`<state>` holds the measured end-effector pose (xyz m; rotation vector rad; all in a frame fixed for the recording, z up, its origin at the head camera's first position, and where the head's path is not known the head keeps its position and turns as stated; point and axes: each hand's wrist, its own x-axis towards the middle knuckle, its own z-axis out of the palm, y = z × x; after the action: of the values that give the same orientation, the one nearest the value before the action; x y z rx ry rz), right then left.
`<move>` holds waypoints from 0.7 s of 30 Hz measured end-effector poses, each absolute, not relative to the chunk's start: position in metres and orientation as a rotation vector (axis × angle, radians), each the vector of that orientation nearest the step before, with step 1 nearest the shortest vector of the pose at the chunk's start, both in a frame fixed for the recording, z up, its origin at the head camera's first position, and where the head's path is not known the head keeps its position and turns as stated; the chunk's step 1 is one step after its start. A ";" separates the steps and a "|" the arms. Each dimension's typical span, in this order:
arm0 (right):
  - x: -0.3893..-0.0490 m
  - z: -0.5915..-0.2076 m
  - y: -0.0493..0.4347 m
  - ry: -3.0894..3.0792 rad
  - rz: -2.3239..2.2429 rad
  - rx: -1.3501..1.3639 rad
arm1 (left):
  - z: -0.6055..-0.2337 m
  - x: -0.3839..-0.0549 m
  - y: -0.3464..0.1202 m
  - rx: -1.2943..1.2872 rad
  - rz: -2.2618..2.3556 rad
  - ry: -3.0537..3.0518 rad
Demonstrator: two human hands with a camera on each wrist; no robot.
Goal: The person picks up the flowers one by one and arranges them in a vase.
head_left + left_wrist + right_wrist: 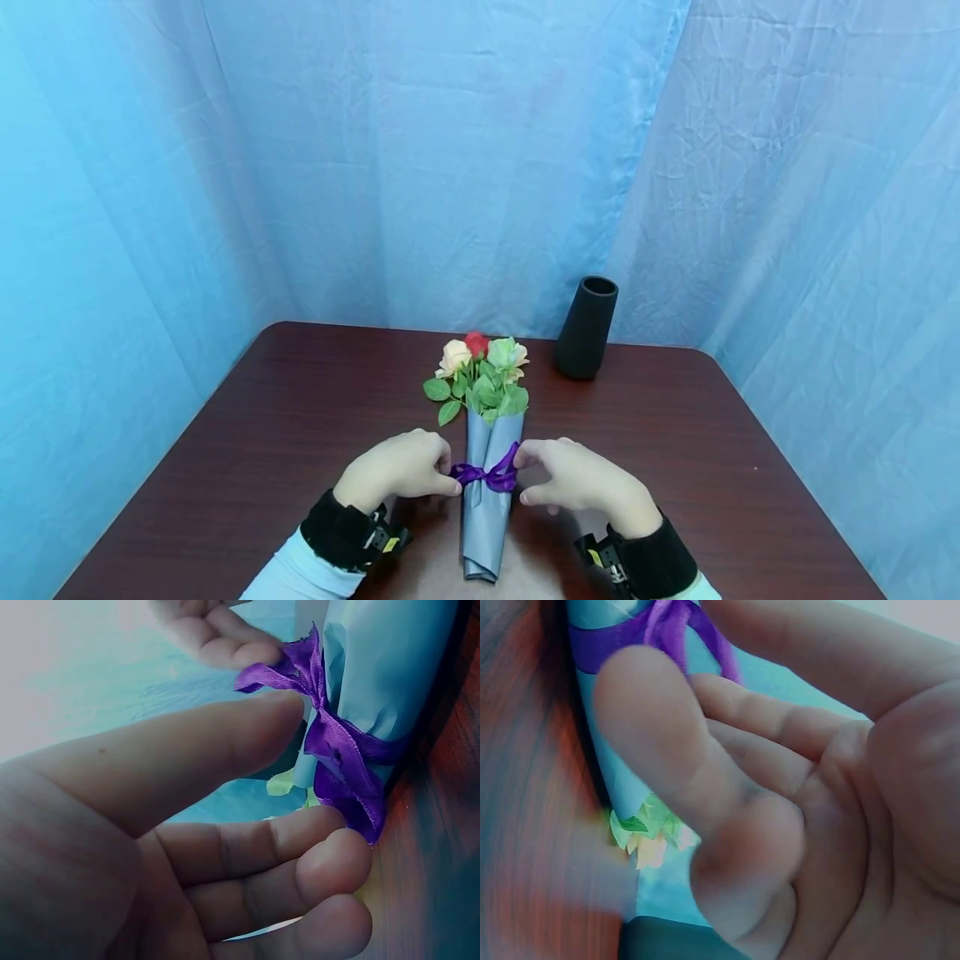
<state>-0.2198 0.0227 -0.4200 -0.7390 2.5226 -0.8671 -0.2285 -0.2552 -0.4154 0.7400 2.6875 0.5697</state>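
A bouquet in pale blue wrapping paper lies on the table, its blooms pointing away from me. Around its middle runs a purple ribbon tied in a bow. My left hand is at the bow's left side, thumb and fingers apart, the fingertips by a ribbon loop. On the other side my right hand has its index fingertip at the ribbon's upper right end, with the thumb held away from it. Red, cream and pale green roses with green leaves top the bouquet.
A black vase stands upright near the back edge, right of the flowers. The brown wooden table has rounded far corners. Blue cloth hangs behind it and along both sides.
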 end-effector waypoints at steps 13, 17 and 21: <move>-0.231 -0.426 0.022 2.617 -0.737 -0.915 | -0.415 -0.228 -0.253 0.718 0.565 2.675; -0.232 -0.428 0.021 2.630 -0.707 -0.915 | -0.417 -0.228 -0.252 0.716 0.573 2.667; -0.232 -0.430 0.019 2.630 -0.717 -0.895 | -0.419 -0.230 -0.252 0.725 0.569 2.668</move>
<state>-0.2317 0.0187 -0.4296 -0.8955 2.6300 -0.7170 -0.2296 -0.2524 -0.4187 0.7252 2.6682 0.5690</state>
